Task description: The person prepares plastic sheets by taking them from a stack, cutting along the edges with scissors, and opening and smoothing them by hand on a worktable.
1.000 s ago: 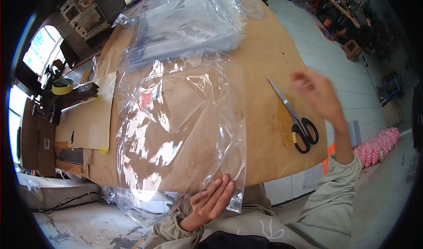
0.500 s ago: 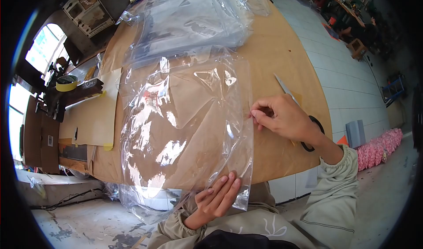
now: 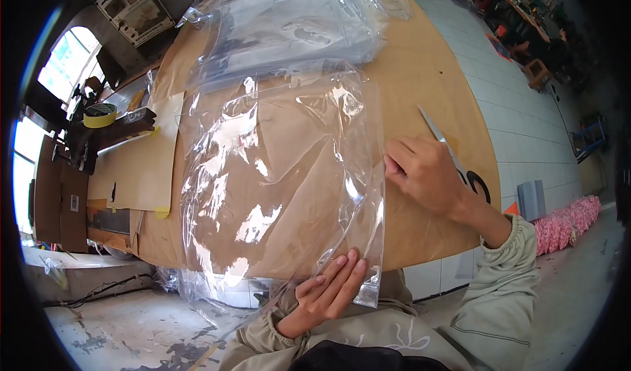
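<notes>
Two hands on a big clear plastic sheet, scissors close by

Just the head cam here. The clear plastic sheet [image 3: 289, 154] is spread across the middle of the brown-topped table [image 3: 434, 239], all wrinkles and glare, with its near end hanging over the front edge towards the person's lap.

Left hand [image 3: 330, 292] is at the sheet's near right corner, fingers out straight and close together against the plastic. Thumb's hidden, so I can't tell if it's actually pinching anything.

Right hand [image 3: 424, 174] is curled up right by the sheet's right edge. Fingertips are tucked out of sight, so can't tell if it's got hold of the edge or not.

The black-handled scissors [image 3: 449, 149] lie just beyond that hand, partly covered by it. More clear plastic [image 3: 289, 36] is piled at the far end, and there's a yellow tape roll [image 3: 100, 122] over on the left.
</notes>
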### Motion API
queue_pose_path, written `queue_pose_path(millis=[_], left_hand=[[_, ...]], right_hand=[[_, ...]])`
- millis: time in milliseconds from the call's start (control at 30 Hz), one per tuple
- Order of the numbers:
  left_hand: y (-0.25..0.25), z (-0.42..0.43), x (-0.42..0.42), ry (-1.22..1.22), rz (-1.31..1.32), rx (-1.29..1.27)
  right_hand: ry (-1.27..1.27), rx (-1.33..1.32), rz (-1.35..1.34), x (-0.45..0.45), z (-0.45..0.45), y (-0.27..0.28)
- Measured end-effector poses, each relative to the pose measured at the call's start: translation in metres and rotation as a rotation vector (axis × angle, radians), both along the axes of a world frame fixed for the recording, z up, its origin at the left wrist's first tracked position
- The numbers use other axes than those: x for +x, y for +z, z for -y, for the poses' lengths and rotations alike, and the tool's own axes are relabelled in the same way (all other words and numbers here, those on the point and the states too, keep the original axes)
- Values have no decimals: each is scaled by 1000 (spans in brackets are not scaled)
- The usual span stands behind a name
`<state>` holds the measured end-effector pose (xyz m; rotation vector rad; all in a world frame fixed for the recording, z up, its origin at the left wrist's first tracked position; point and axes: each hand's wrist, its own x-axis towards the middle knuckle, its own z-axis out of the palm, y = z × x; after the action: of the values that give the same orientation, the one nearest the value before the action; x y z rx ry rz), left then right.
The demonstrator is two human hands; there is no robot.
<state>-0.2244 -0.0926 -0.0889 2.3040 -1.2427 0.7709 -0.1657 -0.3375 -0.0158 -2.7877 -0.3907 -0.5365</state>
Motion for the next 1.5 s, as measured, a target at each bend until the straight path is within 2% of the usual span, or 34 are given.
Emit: queue_pose_path(millis=[100,167,233,300,400,500,600,667,700,733,833,900,933,1000,1067,1133,1167,1267,1500], left_hand=[[-2,1,1,-13,8,-42],[-4,1,0,-19,5,-63],[-7,-1,-1,-22,12,-65],[-8,-2,-1,-27,14,-61],[-6,-2,-1,-22,8,-58],[-5,-1,-1,-23,10,-54],[4,1,0,-37,-15,2],[25,9,1,-46,-99,80],[30,13,4,-136,-176,74],[30,18,7,-227,-135,-22],[23,25,7,-446,49,-265],[20,17,2,-385,65,-300],[19,12,-1,-354,74,-314],[7,5,-7,-157,35,-330],[1,-3,-11,56,-18,-341],[3,-9,-9,163,71,-266],[3,-11,-9,214,115,-228],[-5,-8,-10,295,35,-375],[1,-10,-13,203,-100,-232]], right_hand=[[-37,14,207,15,19,-4],[-134,-32,279,26,36,-5],[-336,-92,357,44,68,3],[-460,76,265,50,97,20],[-546,-98,325,40,123,33],[-765,-240,121,17,134,43],[-731,-1,128,-11,101,44],[-356,-47,190,-31,70,44],[-335,169,46,-42,52,42],[-311,382,-103,-53,34,40],[-215,419,-151,-77,-7,31],[-186,388,-148,-90,-23,23],[-201,469,-157,-96,-28,18],[-230,634,-165,-103,-37,6],[-221,643,-158,-106,-46,-1],[-208,654,-216,-108,-56,1],[-147,623,-146,-106,-56,-5],[-186,704,-146,-110,-60,-8],[-176,744,-176,-115,-68,-12]])
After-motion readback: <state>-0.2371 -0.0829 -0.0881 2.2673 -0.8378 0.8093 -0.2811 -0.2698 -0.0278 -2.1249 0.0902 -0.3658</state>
